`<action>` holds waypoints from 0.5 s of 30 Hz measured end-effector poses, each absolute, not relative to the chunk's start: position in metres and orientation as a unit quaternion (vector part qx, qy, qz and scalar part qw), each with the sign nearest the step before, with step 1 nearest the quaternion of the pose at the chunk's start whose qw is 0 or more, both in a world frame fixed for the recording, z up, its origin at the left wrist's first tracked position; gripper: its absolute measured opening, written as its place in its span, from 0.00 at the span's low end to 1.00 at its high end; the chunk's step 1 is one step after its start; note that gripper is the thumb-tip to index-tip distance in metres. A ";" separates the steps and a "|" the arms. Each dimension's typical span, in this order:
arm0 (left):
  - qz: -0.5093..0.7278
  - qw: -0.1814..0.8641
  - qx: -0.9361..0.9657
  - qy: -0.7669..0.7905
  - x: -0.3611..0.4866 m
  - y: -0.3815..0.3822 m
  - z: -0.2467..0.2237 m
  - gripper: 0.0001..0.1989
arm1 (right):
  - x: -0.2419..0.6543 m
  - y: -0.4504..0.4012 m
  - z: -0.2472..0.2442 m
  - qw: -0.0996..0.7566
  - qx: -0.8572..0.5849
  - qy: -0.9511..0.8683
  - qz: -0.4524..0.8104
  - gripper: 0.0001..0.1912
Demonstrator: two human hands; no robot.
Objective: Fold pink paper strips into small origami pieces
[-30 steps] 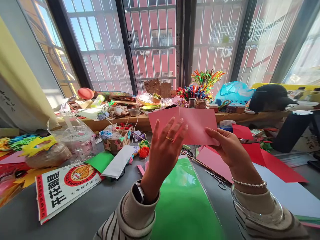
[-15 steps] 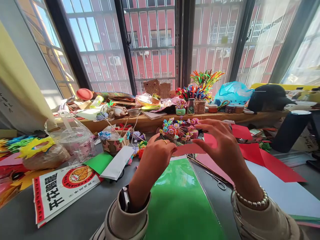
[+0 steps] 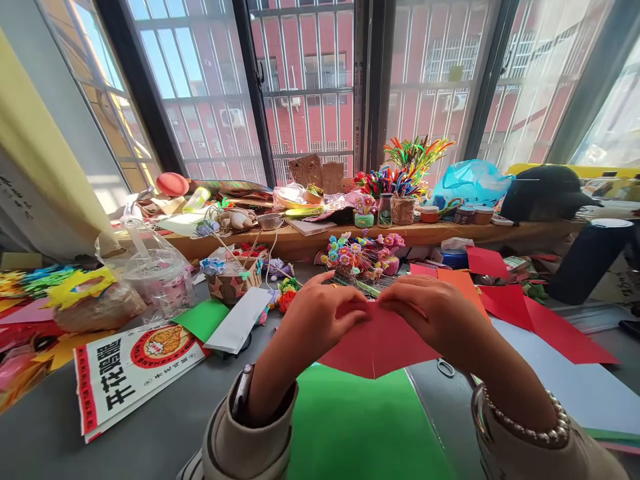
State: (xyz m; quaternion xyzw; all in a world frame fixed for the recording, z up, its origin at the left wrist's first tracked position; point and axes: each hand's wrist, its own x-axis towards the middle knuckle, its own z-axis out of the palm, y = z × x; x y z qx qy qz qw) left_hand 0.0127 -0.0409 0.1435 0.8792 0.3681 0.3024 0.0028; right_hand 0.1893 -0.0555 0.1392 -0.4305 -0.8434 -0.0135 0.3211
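A sheet of red paper (image 3: pixel 376 343) with a crease down its middle hangs between my hands. My left hand (image 3: pixel 327 310) pinches its upper edge left of the crease, and my right hand (image 3: pixel 425 307) pinches the same edge just to the right. The fingertips of both hands nearly meet. Under the paper lies a glossy green sheet (image 3: pixel 367 427) on the grey table. Scissors (image 3: pixel 445 367) lie right of it, mostly hidden by my right hand and the paper. Just behind the hands stands a bunch of small colourful flowers (image 3: pixel 350 257).
To the left are a printed paper bag (image 3: pixel 135 380), a folded white paper (image 3: pixel 239 320) and a decorated basket (image 3: pixel 233 283). Red sheets (image 3: pixel 565 330), a white sheet (image 3: pixel 565 373) and a dark bottle (image 3: pixel 590 263) stand or lie at right. Craft items crowd the wooden ledge (image 3: pixel 280 248).
My right hand has come in from the right and closed on the paper's edge beside my left hand. The red paper, seen nearly edge-on before, now shows its creased face.
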 end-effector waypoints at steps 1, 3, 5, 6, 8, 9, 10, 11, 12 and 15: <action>0.308 0.016 0.877 0.367 0.012 -0.043 0.145 0.04 | 0.191 -0.057 0.140 0.324 -0.430 -0.842 0.006 0.09; 0.311 0.051 0.876 0.364 0.010 -0.046 0.147 0.03 | 0.194 -0.059 0.141 0.329 -0.426 -0.842 0.038 0.09; 0.313 0.085 0.876 0.356 0.009 -0.047 0.148 0.04 | 0.196 -0.061 0.142 0.329 -0.419 -0.844 0.061 0.08; 0.314 0.097 0.876 0.352 0.009 -0.048 0.148 0.04 | 0.196 -0.062 0.143 0.329 -0.414 -0.846 0.071 0.08; 0.315 0.110 0.875 0.350 0.009 -0.049 0.147 0.04 | 0.196 -0.064 0.144 0.332 -0.406 -0.847 0.085 0.08; 0.316 0.111 0.875 0.350 0.009 -0.049 0.147 0.04 | 0.195 -0.065 0.145 0.335 -0.404 -0.847 0.090 0.08; 0.316 0.109 0.875 0.351 0.009 -0.049 0.147 0.04 | 0.194 -0.066 0.146 0.337 -0.404 -0.845 0.092 0.09; 0.316 0.105 0.875 0.351 0.009 -0.049 0.146 0.04 | 0.193 -0.067 0.147 0.339 -0.405 -0.844 0.092 0.09; 0.315 0.098 0.876 0.351 0.009 -0.049 0.146 0.05 | 0.192 -0.068 0.147 0.340 -0.409 -0.842 0.089 0.09; 0.309 0.060 0.878 0.361 0.011 -0.049 0.144 0.05 | 0.190 -0.067 0.146 0.339 -0.416 -0.840 0.077 0.08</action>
